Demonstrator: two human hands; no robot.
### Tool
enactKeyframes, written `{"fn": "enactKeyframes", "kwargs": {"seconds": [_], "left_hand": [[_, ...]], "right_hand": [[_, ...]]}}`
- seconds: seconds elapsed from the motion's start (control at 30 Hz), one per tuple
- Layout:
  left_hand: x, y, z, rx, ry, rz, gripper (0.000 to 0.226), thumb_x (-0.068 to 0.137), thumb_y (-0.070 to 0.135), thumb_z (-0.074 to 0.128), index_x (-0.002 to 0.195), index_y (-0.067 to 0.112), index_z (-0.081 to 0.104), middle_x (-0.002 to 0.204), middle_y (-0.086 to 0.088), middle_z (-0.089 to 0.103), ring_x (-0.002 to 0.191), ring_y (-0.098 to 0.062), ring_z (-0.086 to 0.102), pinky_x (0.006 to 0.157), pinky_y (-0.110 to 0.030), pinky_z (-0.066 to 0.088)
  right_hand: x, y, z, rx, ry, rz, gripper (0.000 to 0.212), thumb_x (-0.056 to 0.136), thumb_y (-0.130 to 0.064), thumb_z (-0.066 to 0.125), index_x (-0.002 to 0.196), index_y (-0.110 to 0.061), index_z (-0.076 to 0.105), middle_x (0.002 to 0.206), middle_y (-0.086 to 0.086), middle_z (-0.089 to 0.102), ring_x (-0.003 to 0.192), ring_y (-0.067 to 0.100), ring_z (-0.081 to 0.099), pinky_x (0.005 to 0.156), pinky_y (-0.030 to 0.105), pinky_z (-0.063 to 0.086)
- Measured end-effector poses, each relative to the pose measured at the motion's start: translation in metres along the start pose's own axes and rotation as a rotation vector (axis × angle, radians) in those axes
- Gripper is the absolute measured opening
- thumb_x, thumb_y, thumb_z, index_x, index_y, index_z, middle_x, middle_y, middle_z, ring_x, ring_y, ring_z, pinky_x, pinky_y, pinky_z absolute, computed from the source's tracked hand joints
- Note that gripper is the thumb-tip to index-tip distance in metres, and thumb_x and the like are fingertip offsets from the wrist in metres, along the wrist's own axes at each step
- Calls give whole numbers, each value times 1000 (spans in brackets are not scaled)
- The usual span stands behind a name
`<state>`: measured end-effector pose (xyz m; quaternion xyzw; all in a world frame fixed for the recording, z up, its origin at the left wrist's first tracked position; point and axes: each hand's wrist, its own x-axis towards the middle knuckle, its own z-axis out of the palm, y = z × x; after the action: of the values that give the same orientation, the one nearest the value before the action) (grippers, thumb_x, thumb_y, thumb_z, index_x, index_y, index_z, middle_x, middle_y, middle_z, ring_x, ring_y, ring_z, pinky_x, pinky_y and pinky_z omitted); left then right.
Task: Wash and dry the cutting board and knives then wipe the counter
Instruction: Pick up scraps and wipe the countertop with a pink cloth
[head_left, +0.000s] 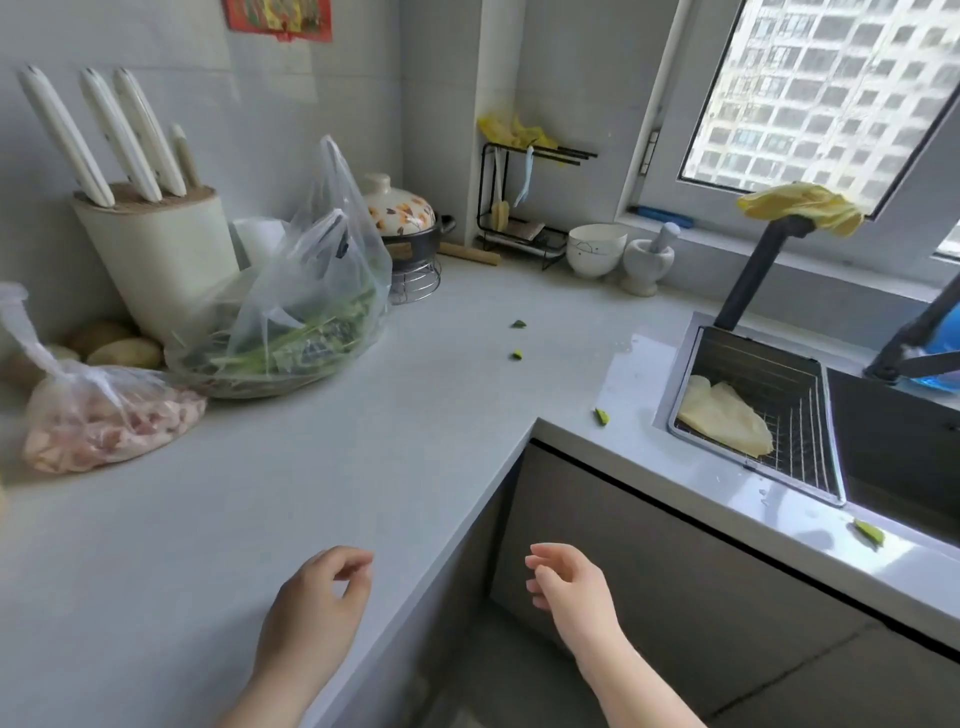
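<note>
Three white-handled knives (106, 132) stand in a round cream knife block (156, 249) at the back left of the grey counter (363, 415). Small green vegetable scraps (518, 355) lie scattered on the counter and on the sink's front edge. A pale yellow cloth (727, 415) lies in a wire basket (810, 462) over the dark sink (898, 441). My left hand (317, 603) hovers over the counter's front edge, fingers loosely curled, holding nothing. My right hand (571, 587) hangs in front of the cabinet, empty too. No cutting board is in view.
A clear bag of greens (306, 312) and a bag of raw meat (104, 421) sit at the left, potatoes (124, 351) behind. A lidded pot (402, 223), rack (519, 208), bowl (595, 249) and mortar (647, 260) line the back. A yellow cloth (800, 205) drapes the black faucet (753, 275).
</note>
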<state>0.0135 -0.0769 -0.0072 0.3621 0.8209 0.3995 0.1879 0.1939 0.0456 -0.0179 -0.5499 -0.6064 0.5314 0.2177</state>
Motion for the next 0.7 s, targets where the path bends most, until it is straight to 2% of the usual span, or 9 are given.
{"fn": "enactKeyframes", "kwargs": {"seconds": [0.1,0.17,0.27,0.37,0.47,0.57,0.7], "left_hand": [[29,26,18,-291,51,-46,31,87,0,55,70,25,62,73,5,65,73,-19,60,61,-11,43],[53,46,36,-501,97,-119,25,89,-3,51,75,13,65,71,-3,63,66,-21,57,63,-18,46],[88,82,70,-809,95,-260,23,93,-1,45,80,5,63,72,-11,59,63,-22,52,61,-27,48],[119,118,104,-1075,60,-363,25,95,4,40,81,5,60,65,-9,63,58,-20,59,49,-22,54],[147,142,131,-1391,30,-450,41,97,15,36,73,9,68,56,-1,67,49,-11,65,47,-21,55],[170,149,148,-1553,56,-497,57,96,22,37,54,11,73,60,-2,69,52,-13,67,49,-26,56],[196,149,155,-1657,82,-514,41,83,25,47,55,11,74,64,-4,70,56,-15,69,48,-28,57]], "right_hand": [[40,-13,-38,-107,45,-63,21,92,-7,46,104,-21,56,96,-3,63,77,11,58,71,21,50],[73,-21,-63,-210,71,-96,23,91,-12,50,112,-19,57,103,0,64,82,15,58,77,26,49],[126,-36,-98,-336,116,-136,29,91,-14,51,120,-17,55,110,-1,60,95,17,56,76,21,39],[170,-49,-118,-511,95,-177,34,93,-20,49,127,-20,50,116,-2,54,95,14,53,74,18,34],[204,-56,-116,-702,14,-250,36,95,-27,44,130,-21,45,128,-1,49,113,17,51,81,23,38],[227,-57,-109,-811,-13,-278,33,97,-28,36,127,-18,47,127,1,46,118,19,46,86,27,39],[248,-54,-109,-883,-86,-311,31,97,-18,32,121,-14,52,124,2,49,117,20,47,71,25,27]]}}
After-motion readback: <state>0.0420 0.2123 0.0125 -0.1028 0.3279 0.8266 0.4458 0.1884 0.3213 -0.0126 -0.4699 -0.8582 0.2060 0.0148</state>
